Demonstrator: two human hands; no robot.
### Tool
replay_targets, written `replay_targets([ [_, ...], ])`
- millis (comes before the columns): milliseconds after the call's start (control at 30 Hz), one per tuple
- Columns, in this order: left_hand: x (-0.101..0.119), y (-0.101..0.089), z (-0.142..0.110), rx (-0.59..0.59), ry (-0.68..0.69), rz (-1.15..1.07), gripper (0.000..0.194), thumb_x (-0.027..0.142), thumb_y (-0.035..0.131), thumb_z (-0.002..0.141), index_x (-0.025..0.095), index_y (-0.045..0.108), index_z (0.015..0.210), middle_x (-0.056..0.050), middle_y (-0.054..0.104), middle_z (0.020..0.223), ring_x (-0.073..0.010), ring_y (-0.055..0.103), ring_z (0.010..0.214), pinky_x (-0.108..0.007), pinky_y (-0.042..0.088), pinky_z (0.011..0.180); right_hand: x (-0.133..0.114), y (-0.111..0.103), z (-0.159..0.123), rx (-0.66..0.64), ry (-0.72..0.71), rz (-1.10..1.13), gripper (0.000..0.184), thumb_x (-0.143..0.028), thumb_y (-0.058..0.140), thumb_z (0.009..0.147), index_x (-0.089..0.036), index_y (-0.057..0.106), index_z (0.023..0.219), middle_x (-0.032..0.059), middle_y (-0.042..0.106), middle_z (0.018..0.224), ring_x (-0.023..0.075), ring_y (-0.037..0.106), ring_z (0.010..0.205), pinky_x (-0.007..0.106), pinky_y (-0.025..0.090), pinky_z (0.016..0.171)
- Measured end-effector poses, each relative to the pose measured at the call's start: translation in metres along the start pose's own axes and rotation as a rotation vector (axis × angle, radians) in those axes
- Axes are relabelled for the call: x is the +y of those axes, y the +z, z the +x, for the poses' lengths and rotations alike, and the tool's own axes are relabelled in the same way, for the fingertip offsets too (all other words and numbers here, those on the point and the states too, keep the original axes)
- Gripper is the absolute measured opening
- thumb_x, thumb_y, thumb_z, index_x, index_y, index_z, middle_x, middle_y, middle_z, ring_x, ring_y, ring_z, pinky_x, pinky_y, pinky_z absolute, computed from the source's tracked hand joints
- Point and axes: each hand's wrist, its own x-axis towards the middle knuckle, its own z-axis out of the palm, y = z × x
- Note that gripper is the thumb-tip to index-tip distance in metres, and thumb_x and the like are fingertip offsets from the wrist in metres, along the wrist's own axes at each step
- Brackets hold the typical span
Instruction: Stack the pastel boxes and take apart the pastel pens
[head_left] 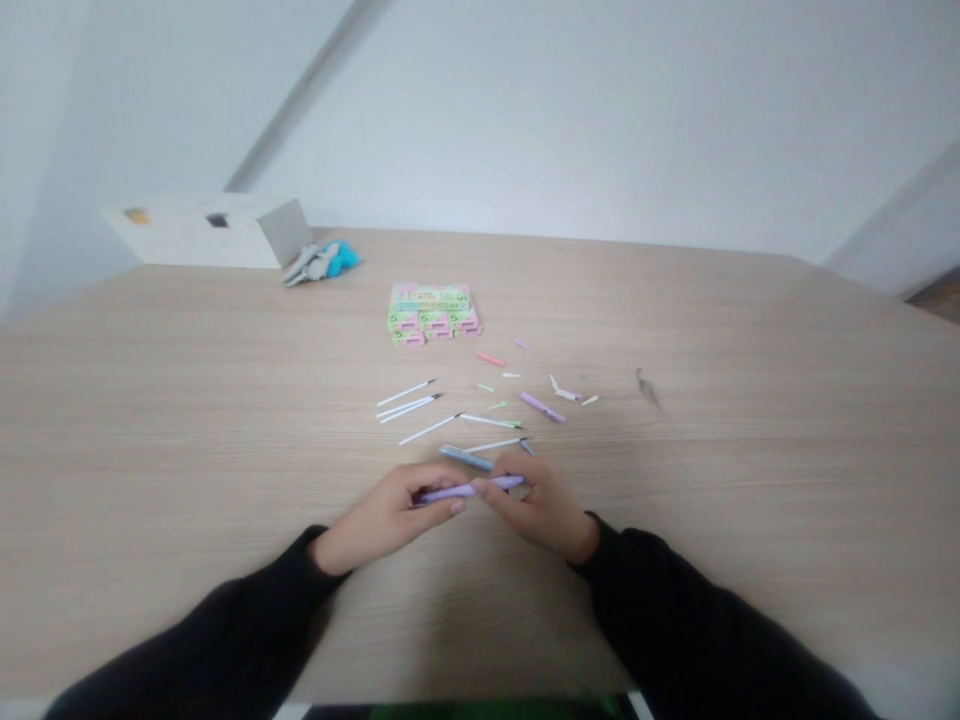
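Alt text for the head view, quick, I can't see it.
A person's left grip and right grip hold a purple pen over a wood-grain table. Beyond lie slim white pen refills, small loose pen parts and stacked green-and-pink boxes.

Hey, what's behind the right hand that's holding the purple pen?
Beyond the right hand, a blue pen piece and a thin white stick lie on the table. The hand covers the blue piece's right part, so that's hidden.

I find passage for my right grip (546, 508) across the surface (795, 440), far right; white refills (430, 429), stacked boxes (433, 312) obstruct centre.
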Motion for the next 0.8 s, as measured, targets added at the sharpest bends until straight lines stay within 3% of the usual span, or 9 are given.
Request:
replay_targets([
  [100, 0.001, 0.000, 0.001, 0.042, 0.013, 0.040, 0.026, 0.035, 0.061, 0.092, 0.015, 0.072, 0.105, -0.007, 0.074, 0.098, -0.0184, 0.064, 0.087, -0.027, 0.047, 0.078, 0.001, 0.002, 0.000, -0.063, 0.088, 0.018, 0.032, -0.037, 0.061, 0.089, -0.019, 0.056, 0.063, -0.0037, 0.051, 0.056, 0.0094, 0.047, 0.054, 0.022, 0.034, 0.053],
  [200, 0.001, 0.000, 0.000, 0.037, 0.013, 0.051, 0.031, 0.039, 0.056, 0.095, 0.013, 0.071, 0.092, -0.004, 0.069, 0.078, -0.0147, 0.060, 0.073, -0.025, 0.045, 0.071, 0.000, 0.002, 0.001, -0.100, 0.154, 0.043, 0.031, -0.038, 0.059, 0.090, -0.019, 0.058, 0.066, -0.0026, 0.054, 0.058, 0.0108, 0.050, 0.056, 0.023, 0.036, 0.055],
  [300, -0.003, -0.002, 0.000, -0.054, -0.107, -0.092, 0.049, 0.051, 0.045, 0.097, 0.013, 0.063, 0.073, 0.003, 0.051, 0.051, -0.0091, 0.041, 0.047, -0.022, 0.034, 0.050, -0.004, -0.001, 0.002, -0.125, 0.115, 0.069, 0.020, -0.033, 0.062, 0.088, -0.019, 0.062, 0.073, -0.0016, 0.059, 0.064, 0.0118, 0.053, 0.061, 0.024, 0.039, 0.060],
  [400, -0.009, -0.005, 0.001, -0.184, -0.248, -0.329, 0.050, 0.059, 0.043, 0.095, 0.014, 0.060, 0.080, 0.004, 0.050, 0.047, -0.0074, 0.031, 0.037, -0.022, 0.024, 0.041, -0.007, -0.005, 0.003, -0.190, 0.039, 0.099, 0.004, -0.022, 0.061, 0.087, -0.020, 0.065, 0.086, 0.0004, 0.064, 0.077, 0.0130, 0.056, 0.071, 0.025, 0.043, 0.068],
  [500, -0.010, -0.007, 0.001, -0.199, -0.239, -0.401, 0.046, 0.057, 0.046, 0.095, 0.014, 0.059, 0.084, 0.006, 0.047, 0.047, -0.0067, 0.030, 0.039, -0.021, 0.024, 0.042, -0.009, -0.008, 0.005, -0.195, 0.094, 0.205, 0.008, -0.024, 0.062, 0.085, -0.019, 0.061, 0.092, 0.0011, 0.063, 0.082, 0.0131, 0.056, 0.073, 0.027, 0.045, 0.070],
  [633, -0.006, -0.006, 0.001, -0.230, -0.193, -0.368, 0.041, 0.054, 0.051, 0.095, 0.014, 0.058, 0.089, 0.010, 0.038, 0.050, -0.0060, 0.027, 0.044, -0.020, 0.024, 0.045, -0.005, -0.007, 0.008, -0.204, 0.269, 0.334, 0.021, -0.038, 0.065, 0.086, -0.019, 0.058, 0.080, -0.0014, 0.057, 0.070, 0.0123, 0.052, 0.065, 0.026, 0.042, 0.062],
  [733, -0.004, -0.005, 0.002, -0.231, -0.202, -0.368, 0.036, 0.051, 0.056, 0.094, 0.016, 0.055, 0.089, 0.011, 0.037, 0.050, -0.0059, 0.025, 0.044, -0.020, 0.021, 0.044, -0.003, -0.008, 0.009, -0.163, 0.226, 0.403, 0.019, -0.033, 0.070, 0.081, -0.020, 0.058, 0.089, -0.0004, 0.058, 0.080, 0.0124, 0.055, 0.072, 0.027, 0.045, 0.068],
  [800, -0.002, -0.005, 0.002, -0.213, -0.185, -0.362, 0.035, 0.050, 0.052, 0.096, 0.016, 0.055, 0.089, 0.011, 0.037, 0.049, -0.0064, 0.025, 0.043, -0.021, 0.022, 0.045, -0.004, -0.009, 0.009, -0.155, 0.227, 0.454, 0.028, -0.033, 0.072, 0.080, -0.022, 0.056, 0.100, 0.0008, 0.059, 0.089, 0.0128, 0.057, 0.077, 0.027, 0.047, 0.070],
])
